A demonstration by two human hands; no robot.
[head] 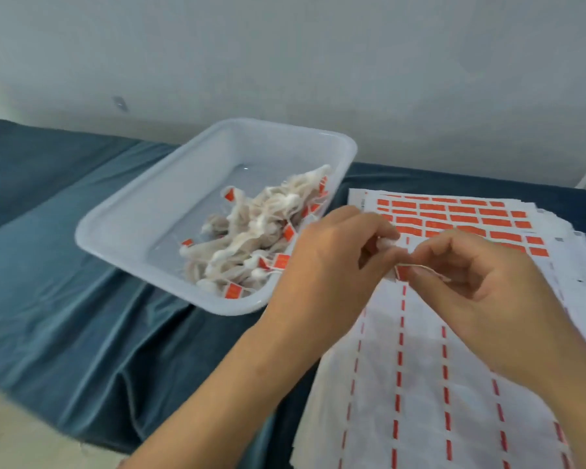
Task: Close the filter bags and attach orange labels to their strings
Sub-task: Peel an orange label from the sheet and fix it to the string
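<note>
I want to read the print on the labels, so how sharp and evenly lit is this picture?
Head view: soft, even light with faint shadows; slight motion blur over the left hand, right hand and the orange label pinched on its string; label sheet print unreadable; wide-angle bending at the edges; small glint in the tray.

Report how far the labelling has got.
Done: a pile of labelled bags lies in the tray. In hand: the left hand and right hand pinch a string with an orange label. Left: many labels remain on the sheet.
</note>
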